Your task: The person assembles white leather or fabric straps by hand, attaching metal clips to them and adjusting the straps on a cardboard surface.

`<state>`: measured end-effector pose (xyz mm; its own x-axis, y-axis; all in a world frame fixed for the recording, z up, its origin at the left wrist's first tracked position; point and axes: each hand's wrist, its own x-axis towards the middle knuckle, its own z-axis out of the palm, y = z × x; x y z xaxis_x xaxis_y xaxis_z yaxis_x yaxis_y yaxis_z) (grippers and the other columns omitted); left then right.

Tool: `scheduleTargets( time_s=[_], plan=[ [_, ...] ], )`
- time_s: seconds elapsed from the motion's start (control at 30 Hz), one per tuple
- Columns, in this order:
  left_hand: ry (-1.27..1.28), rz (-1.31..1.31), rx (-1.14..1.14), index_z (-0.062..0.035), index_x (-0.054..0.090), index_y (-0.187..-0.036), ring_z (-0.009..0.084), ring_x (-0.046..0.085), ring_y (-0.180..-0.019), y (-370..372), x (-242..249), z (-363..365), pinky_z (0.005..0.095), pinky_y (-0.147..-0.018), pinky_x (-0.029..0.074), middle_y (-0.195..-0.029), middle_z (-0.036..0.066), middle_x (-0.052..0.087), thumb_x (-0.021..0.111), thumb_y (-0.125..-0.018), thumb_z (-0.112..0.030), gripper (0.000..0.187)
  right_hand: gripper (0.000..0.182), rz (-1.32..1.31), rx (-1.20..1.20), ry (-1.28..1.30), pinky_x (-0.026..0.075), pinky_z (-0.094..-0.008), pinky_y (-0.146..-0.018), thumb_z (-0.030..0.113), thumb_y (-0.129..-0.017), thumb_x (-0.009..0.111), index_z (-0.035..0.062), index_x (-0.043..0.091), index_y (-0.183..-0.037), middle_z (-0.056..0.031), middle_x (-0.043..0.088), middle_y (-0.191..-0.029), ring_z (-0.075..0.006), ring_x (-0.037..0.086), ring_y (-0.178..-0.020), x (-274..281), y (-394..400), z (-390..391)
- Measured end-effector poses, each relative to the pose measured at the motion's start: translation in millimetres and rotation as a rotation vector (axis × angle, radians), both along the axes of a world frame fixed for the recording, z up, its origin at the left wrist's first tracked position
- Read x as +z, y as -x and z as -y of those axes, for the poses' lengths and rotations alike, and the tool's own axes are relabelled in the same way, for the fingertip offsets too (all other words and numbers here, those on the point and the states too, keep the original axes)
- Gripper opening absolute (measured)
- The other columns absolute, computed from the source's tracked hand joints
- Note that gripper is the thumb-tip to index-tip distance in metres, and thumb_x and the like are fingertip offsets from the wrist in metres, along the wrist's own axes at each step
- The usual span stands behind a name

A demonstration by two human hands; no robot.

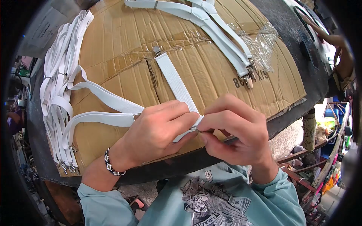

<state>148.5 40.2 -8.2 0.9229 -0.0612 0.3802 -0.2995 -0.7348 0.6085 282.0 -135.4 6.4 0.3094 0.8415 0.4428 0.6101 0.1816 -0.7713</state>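
Near the front edge of a cardboard sheet [124, 81], my left hand [152, 130] is closed on a white elastic strap [174, 77]. The strap runs up the cardboard to a metal clip [157, 49]. My right hand [235, 130] pinches the strap's near end, its thumb and forefinger pressed together beside the left fingertips. A small dark bit shows between the right fingertips, too small to make out. Two more white straps [113, 119] reach from the left to my left hand, one with a metal slider near the fingers.
A bundle of white straps with clips [56, 90] hangs at the cardboard's left. White suspenders [211, 26] with metal clips lie at the top, beside clear plastic wrap [264, 47]. At far right are a person's arm [324, 34] and a metal rack [320, 165].
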Motion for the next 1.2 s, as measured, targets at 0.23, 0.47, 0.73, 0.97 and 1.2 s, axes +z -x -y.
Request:
scheduleTargets(
  time_s=[0.23,0.47,0.73,0.97,1.2],
  plan=[
    [-0.046,0.014,0.012,0.0006,0.07,-0.099,0.0279,0.063,-0.07,-0.9,-4.2,-3.4,0.0379,-0.058,0.05,-0.084,0.01,0.063,0.085,-0.069,0.0,0.033,0.025,0.028,-0.063,0.119,0.051,-0.0335,-0.06,-0.007,-0.076,0.073,0.004,0.067,-0.097,-0.0093,0.061,-0.091,-0.0247,0.063,-0.071,-20.5,-20.5,4.5],
    [-0.007,0.015,-0.01,-0.0009,0.065,-0.098,0.03,0.062,-0.074,-0.4,0.0,-2.7,0.0401,-0.066,0.052,-0.083,0.01,0.057,0.079,-0.079,-0.005,0.024,0.025,0.016,0.01,-0.062,0.047,-0.0272,-0.057,-0.008,-0.072,0.076,0.0021,0.07,-0.094,-0.0092,0.065,-0.089,-0.0155,0.059,-0.066,-3.1,1.8,-7.0],
    [-0.038,-0.006,0.001,0.0002,0.071,-0.1,0.0289,0.064,-0.071,0.0,-1.8,-3.9,0.0393,-0.06,0.051,-0.084,0.009,0.063,0.083,-0.072,-0.001,0.03,0.026,0.126,-0.044,-0.005,0.053,-0.0353,-0.063,-0.008,-0.075,0.074,0.0037,0.066,-0.097,-0.0098,0.059,-0.092,-0.0261,0.063,-0.072,-18.1,-11.8,-0.3],
    [-0.025,-0.016,-0.014,-0.0011,0.066,-0.096,0.0292,0.063,-0.074,-0.2,0.8,-2.7,0.04,-0.064,0.052,-0.082,0.009,0.058,0.08,-0.078,-0.004,0.023,0.028,0.104,-0.057,-0.07,0.05,-0.031,-0.058,-0.008,-0.071,0.076,0.0024,0.069,-0.096,-0.0097,0.064,-0.09,-0.0212,0.063,-0.068,-6.3,-2.7,-1.7],
    [0.002,-0.015,-0.04,-0.0012,0.062,-0.097,0.0294,0.062,-0.077,0.1,-1.6,-4.0,0.0412,-0.066,0.052,-0.083,0.009,0.056,0.078,-0.081,-0.006,0.023,0.031,0.088,-0.003,-0.07,0.052,-0.0327,-0.064,-0.009,-0.067,0.077,0.0016,0.071,-0.096,-0.0121,0.065,-0.09,-0.0237,0.065,-0.075,-9.9,0.9,-4.9]
  ],
)
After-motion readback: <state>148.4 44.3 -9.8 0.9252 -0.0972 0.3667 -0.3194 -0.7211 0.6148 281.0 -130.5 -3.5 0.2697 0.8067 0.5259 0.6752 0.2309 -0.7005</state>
